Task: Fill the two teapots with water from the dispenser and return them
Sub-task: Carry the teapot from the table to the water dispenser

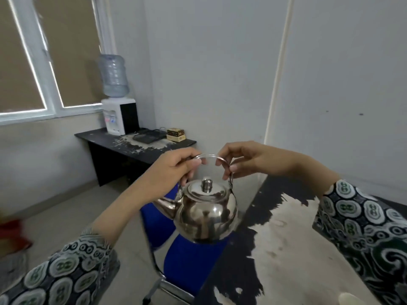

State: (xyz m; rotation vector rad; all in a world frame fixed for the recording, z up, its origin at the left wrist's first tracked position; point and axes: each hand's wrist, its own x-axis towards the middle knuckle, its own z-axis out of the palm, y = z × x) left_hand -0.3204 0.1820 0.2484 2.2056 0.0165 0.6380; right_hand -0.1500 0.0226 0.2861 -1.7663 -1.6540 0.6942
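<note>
A shiny steel teapot with its lid on hangs in the air in front of me, spout pointing left. My left hand grips the left side of its wire handle. My right hand pinches the right side of the same handle. The pot is over a blue chair, beside the edge of the near table. The water dispenser, white with a blue bottle on top, stands on a black desk at the far left by the window. Only one teapot is in view.
A blue chair stands under the teapot. The near table, black with worn pale patches, fills the lower right. The far desk holds a dark tray and a small box. Open floor lies between.
</note>
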